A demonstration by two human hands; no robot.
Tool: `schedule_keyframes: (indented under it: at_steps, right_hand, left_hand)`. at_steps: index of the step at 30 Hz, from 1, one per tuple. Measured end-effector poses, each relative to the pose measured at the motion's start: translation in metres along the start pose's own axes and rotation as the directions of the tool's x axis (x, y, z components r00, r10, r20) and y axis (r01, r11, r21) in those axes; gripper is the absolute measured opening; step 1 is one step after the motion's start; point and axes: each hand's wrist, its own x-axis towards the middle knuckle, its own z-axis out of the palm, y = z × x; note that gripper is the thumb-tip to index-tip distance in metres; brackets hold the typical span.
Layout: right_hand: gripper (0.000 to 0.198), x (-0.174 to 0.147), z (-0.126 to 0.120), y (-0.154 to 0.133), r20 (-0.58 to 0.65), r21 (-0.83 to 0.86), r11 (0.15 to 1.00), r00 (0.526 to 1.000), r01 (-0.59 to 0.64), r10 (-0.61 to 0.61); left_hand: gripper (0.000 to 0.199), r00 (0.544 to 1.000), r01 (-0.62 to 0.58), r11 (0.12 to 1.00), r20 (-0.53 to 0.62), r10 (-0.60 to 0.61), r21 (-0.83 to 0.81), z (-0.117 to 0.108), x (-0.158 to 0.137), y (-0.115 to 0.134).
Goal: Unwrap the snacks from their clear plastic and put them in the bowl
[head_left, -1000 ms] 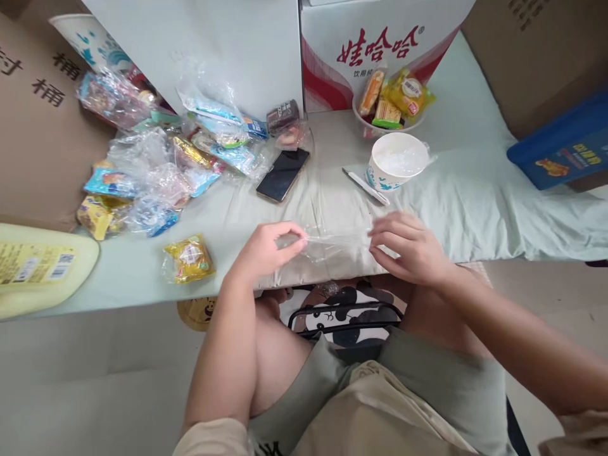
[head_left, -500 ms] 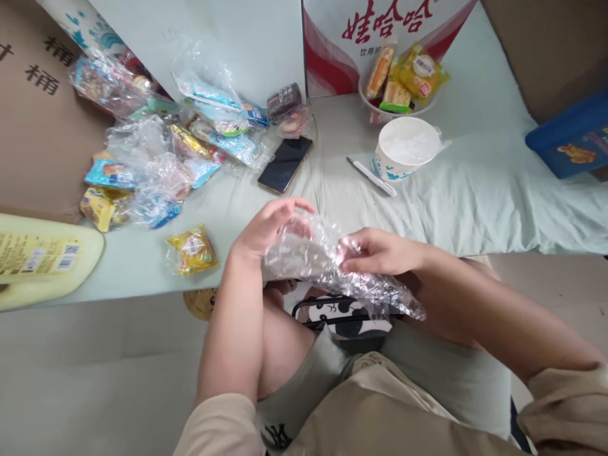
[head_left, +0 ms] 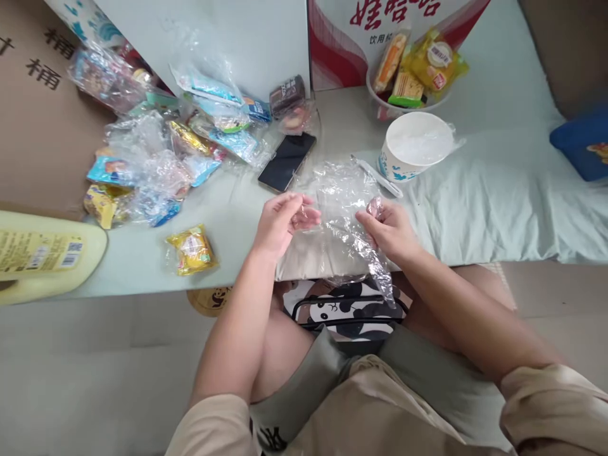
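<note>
A crinkled clear plastic bag [head_left: 344, 196] is spread between my two hands above the table's front edge. My right hand [head_left: 387, 231] pinches its right side, and a twisted length of the bag hangs down below that hand. At the bag's left edge, my left hand [head_left: 287, 221] has its fingers curled and closed on the thin film. Left of my left hand lies a small yellow wrapped snack [head_left: 192, 250]. Just beyond the bag are a black phone [head_left: 287, 161] and a white pen [head_left: 380, 177], partly behind the film.
A white paper tub [head_left: 408, 152] with clear film inside stands at the right, before a clear bowl [head_left: 373, 98] of packaged snacks. Several wrapped snacks [head_left: 147, 152] are heaped at the left. A yellow bottle [head_left: 47, 256] lies at the left edge; cardboard boxes [head_left: 38, 126] stand behind.
The bag has been spread flatter and moved forward over the cloth. My right hand has moved up and right, my left hand slightly right, its fingers now curled tighter.
</note>
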Motion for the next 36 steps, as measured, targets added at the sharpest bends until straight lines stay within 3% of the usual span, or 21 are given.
schedule_keyframes:
  at_steps: [3,6,9,12,13,17,19,22,24,26,28,29,32,34,36]
  right_hand:
    - [0.039,0.002,-0.001,0.001,-0.011,0.008,1.000,1.000,0.005,-0.005]
    - [0.044,0.004,-0.004,0.002,0.125,0.054,0.999,0.992,-0.006,-0.001]
    - [0.056,0.001,-0.013,-0.002,0.261,0.123,0.992,0.964,0.027,-0.059]
    - [0.053,-0.005,-0.024,-0.004,0.254,0.196,0.976,0.956,0.099,-0.148]
    - [0.051,-0.006,-0.026,-0.003,0.240,0.214,0.970,0.957,0.110,-0.162]
    - [0.028,0.001,-0.034,0.000,0.171,0.252,0.967,0.981,0.040,-0.086]
    - [0.027,0.006,-0.036,-0.001,0.233,0.309,0.951,0.971,-0.025,-0.050]
    - [0.043,0.011,-0.039,-0.004,0.358,0.331,0.940,0.932,-0.078,-0.049]
    - [0.050,0.011,-0.040,-0.004,0.284,0.218,0.975,0.959,-0.044,-0.020]
    - [0.042,0.010,-0.038,-0.001,0.142,0.018,1.000,0.990,0.007,-0.010]
    - [0.027,0.009,-0.036,0.003,0.063,-0.124,0.991,0.997,0.047,-0.039]
    - [0.039,0.009,-0.035,0.004,0.049,-0.147,0.987,0.997,0.065,-0.058]
    - [0.071,0.007,-0.033,0.004,-0.008,-0.066,0.989,0.991,0.133,-0.133]
    - [0.065,0.006,-0.032,0.002,-0.020,0.044,0.982,0.983,0.182,-0.181]
    - [0.045,0.007,-0.030,0.001,0.010,0.134,0.970,0.979,0.201,-0.204]
  left_hand:
    - [0.055,0.994,0.048,0.997,0.102,-0.042,-0.052,0.013,0.003,-0.001]
    - [0.048,0.989,0.103,0.993,0.103,-0.108,0.049,0.028,0.006,-0.003]
    - [0.028,0.998,-0.057,0.993,0.002,0.057,0.100,0.029,0.001,-0.002]
    - [0.029,0.963,-0.263,0.960,-0.039,0.268,0.095,0.018,-0.008,0.001]
    - [0.030,0.965,-0.256,0.961,-0.026,0.260,0.104,0.014,-0.010,0.002]
    - [0.028,0.999,-0.008,0.984,0.033,0.002,0.176,0.005,-0.006,0.002]
    - [0.030,0.998,0.038,0.991,0.039,-0.044,0.127,0.001,-0.001,0.003]
    - [0.026,0.990,0.028,0.999,0.139,-0.033,0.038,-0.009,0.002,0.008]
    - [0.026,0.969,0.020,0.999,0.244,-0.026,0.030,-0.014,0.002,0.009]
    - [0.035,0.957,0.002,0.996,0.287,-0.028,0.090,-0.015,0.003,0.007]
    - [0.033,0.981,-0.043,0.979,0.195,0.004,0.199,-0.010,0.005,0.002]
    - [0.029,0.992,-0.073,0.967,0.121,0.044,0.245,-0.006,0.007,-0.001]
    - [0.046,0.985,-0.149,0.947,-0.035,0.166,0.284,0.006,0.012,-0.010]
    - [0.040,0.981,-0.173,0.940,-0.038,0.193,0.293,0.012,0.013,-0.012]
    - [0.027,0.975,-0.203,0.940,-0.031,0.219,0.275,0.016,0.014,-0.012]
